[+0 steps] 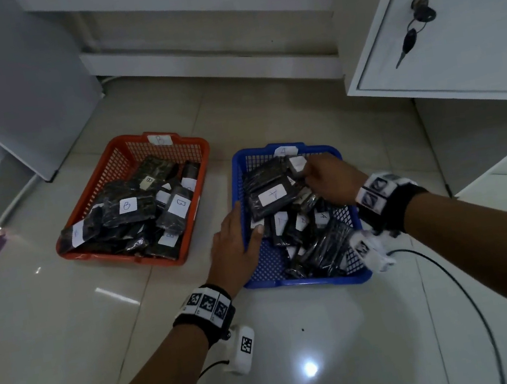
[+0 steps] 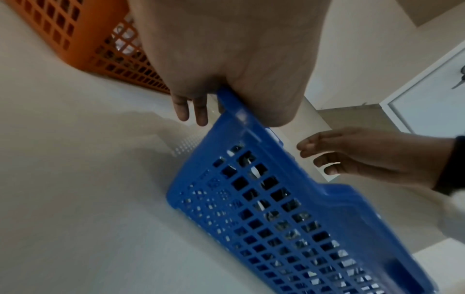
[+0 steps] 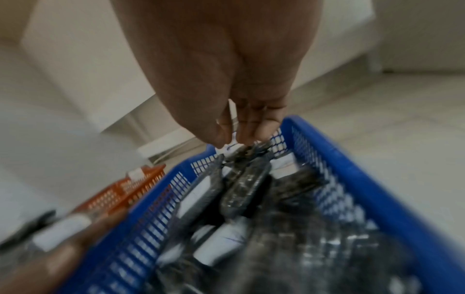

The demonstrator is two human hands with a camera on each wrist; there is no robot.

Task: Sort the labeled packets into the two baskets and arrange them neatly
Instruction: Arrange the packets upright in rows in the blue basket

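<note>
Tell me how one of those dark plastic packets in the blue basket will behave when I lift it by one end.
Probably floppy: the packet near the right hand looks like soft crinkled film. Likely slippery, since the wrap glints. Probably light; the packets lie heaped loosely in the blue basket, which the left hand grips at its rim.

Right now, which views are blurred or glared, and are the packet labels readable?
Head view: sharp, lamp glare on the floor, B labels in the red basket legible. Left wrist view: mild blur on the blue basket. Right wrist view: heavy motion blur, packets smeared, labels unreadable.
</note>
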